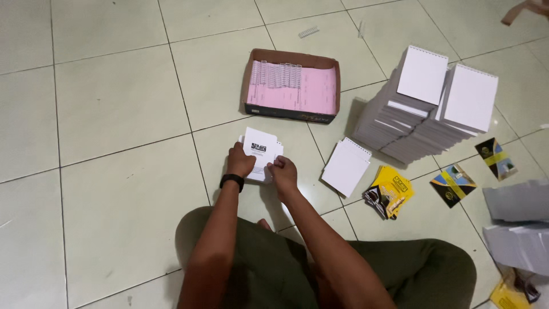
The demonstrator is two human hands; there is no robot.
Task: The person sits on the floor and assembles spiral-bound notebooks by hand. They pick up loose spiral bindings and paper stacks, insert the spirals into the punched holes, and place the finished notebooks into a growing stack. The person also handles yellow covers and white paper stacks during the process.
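Both hands, left hand (pixel 239 161) and right hand (pixel 282 171), grip pinched on small white punched paper stack with black-printed top sheet (pixel 261 152), squared upright on tiled floor (pixel 114 103) to align edges, near brown cardboard tray of white wire coils (pixel 291 86).

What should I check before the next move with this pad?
1. Both hands on the pad: ok, left hand and right hand hold its lower edge.
2. Pages squared up: cannot tell, edges look slightly offset.
3. Coils available: ok, a row lies in the box.
4. Loose coil on the floor: not ok, away from the box.
5. Bound pads stacked: ok, piled at right.
6. Covers: not ok, scattered on tiles.
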